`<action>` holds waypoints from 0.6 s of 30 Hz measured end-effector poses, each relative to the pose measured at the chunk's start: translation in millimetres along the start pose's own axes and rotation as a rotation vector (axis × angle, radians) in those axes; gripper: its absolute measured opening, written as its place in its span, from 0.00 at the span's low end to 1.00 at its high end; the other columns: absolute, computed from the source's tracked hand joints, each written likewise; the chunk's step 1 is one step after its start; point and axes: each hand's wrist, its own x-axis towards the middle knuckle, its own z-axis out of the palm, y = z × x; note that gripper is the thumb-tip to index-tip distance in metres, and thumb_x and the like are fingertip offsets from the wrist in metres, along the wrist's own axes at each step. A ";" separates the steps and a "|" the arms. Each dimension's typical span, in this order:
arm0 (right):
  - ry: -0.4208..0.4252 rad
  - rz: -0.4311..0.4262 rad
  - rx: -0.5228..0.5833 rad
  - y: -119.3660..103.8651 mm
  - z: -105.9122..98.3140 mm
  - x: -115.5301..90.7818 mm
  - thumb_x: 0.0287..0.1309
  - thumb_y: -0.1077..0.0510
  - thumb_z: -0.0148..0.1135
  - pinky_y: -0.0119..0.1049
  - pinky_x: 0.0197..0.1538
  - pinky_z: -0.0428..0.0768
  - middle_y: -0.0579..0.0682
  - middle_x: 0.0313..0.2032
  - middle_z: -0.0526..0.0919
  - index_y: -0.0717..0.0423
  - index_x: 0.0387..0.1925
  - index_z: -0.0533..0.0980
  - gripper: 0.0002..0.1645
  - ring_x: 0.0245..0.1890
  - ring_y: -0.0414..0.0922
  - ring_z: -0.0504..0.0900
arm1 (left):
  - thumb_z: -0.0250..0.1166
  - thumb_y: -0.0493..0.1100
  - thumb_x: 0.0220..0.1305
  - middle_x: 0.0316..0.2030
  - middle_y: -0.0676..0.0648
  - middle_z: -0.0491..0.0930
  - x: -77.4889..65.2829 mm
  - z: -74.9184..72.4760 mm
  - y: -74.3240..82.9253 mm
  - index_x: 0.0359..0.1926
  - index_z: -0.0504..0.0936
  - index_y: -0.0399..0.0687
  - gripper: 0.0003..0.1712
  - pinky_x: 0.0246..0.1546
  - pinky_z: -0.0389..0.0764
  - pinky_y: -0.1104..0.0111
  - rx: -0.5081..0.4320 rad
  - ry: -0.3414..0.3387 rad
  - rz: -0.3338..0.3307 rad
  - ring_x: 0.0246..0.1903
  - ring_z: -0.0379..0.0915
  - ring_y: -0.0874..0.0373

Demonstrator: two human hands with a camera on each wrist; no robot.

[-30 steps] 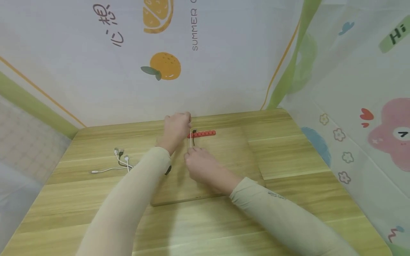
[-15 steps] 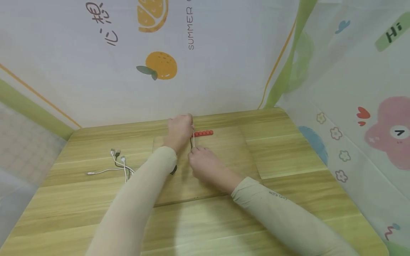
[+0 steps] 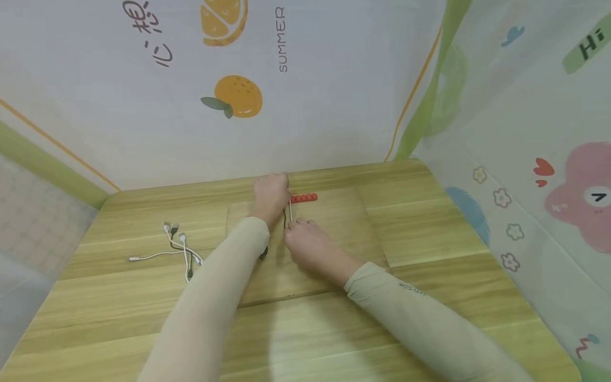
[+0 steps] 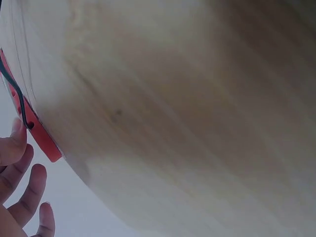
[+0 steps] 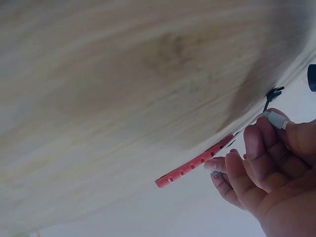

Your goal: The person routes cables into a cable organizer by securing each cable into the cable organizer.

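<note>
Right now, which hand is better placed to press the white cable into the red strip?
Probably the left hand: it is beside the red strip, whereas the right hand is farther off, pinching a white connector.

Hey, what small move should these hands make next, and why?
Probably press the white cable down into an open notch of the red strip. The left hand and right hand hold it stretched between them at the strip, the black cable runs into one hole, and the right wrist view shows notches unfilled. I can't tell whether it's seated yet.
</note>
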 end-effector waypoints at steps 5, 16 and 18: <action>0.003 -0.015 -0.014 2.6 3.7 -0.5 0.66 0.59 0.65 0.45 0.50 0.86 0.52 0.47 0.87 0.58 0.50 0.85 0.13 0.48 0.50 0.85 | 0.70 0.48 0.73 0.34 0.49 0.86 1.9 -2.3 2.0 0.37 0.82 0.50 0.09 0.50 0.82 0.49 0.018 -0.024 -0.001 0.35 0.82 0.50; 0.032 -0.057 -0.084 3.9 7.8 -2.0 0.65 0.58 0.68 0.43 0.45 0.86 0.51 0.44 0.87 0.56 0.46 0.86 0.11 0.44 0.49 0.84 | 0.71 0.49 0.71 0.31 0.50 0.85 2.2 -4.5 5.6 0.34 0.81 0.50 0.11 0.49 0.81 0.50 0.033 -0.022 -0.021 0.33 0.80 0.51; 0.025 -0.063 -0.097 3.8 7.4 -2.0 0.64 0.57 0.69 0.42 0.45 0.86 0.51 0.44 0.87 0.56 0.46 0.86 0.11 0.44 0.49 0.84 | 0.71 0.49 0.71 0.31 0.49 0.85 3.2 -3.6 6.1 0.35 0.82 0.50 0.11 0.48 0.81 0.50 0.036 -0.024 -0.021 0.34 0.80 0.51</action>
